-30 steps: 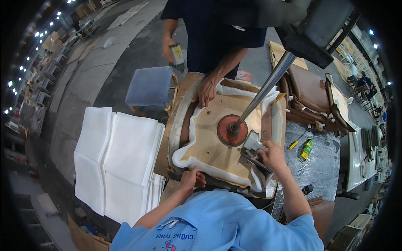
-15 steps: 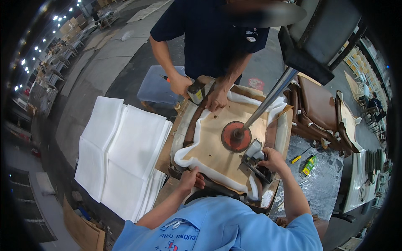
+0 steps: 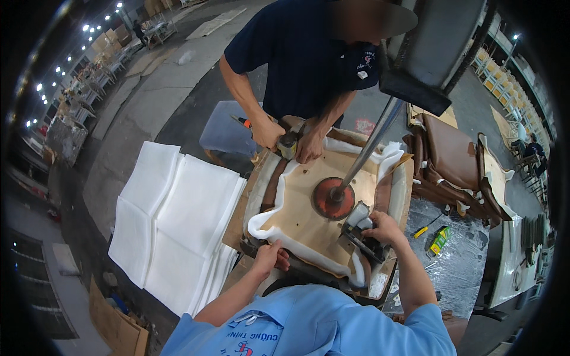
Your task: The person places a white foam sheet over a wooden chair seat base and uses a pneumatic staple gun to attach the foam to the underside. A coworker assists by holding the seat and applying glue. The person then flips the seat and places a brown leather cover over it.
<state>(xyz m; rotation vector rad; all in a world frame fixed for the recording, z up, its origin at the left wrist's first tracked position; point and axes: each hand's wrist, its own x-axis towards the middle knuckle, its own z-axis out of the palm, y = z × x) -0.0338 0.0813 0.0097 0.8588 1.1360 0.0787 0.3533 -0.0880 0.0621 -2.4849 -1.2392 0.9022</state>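
Note:
In front of me lies an upside-down seat with a wooden board (image 3: 309, 222), bordered by white padding (image 3: 297, 248) and a brown cover (image 3: 383, 202). A press rod with a round red plate (image 3: 333, 198) bears on the board. My right hand (image 3: 385, 230) is wrapped round a grey and black staple gun (image 3: 360, 228), resting over the near right corner. My left hand (image 3: 270, 258) is closed at the near left edge, fingers curled by the padding; what they pinch is partly hidden. Opposite, a co-worker's hand (image 3: 267, 132) holds another staple gun (image 3: 287, 146) against the far left edge, their other hand (image 3: 310, 147) pressing beside it.
White padding sheets (image 3: 184, 213) are stacked at left. A blue-grey stool (image 3: 228, 130) stands behind them. On the right, a plastic-wrapped surface (image 3: 457, 255) carries a yellow screwdriver (image 3: 424, 228) and a green-yellow box (image 3: 440, 239). Brown upholstered seats (image 3: 451, 154) are piled beyond; the press column (image 3: 433, 53) rises at upper right.
The co-worker's staple gun has moved right, closer to their other hand, and the co-worker's body has shifted right. Both my hands keep nearly the same places on the seat.

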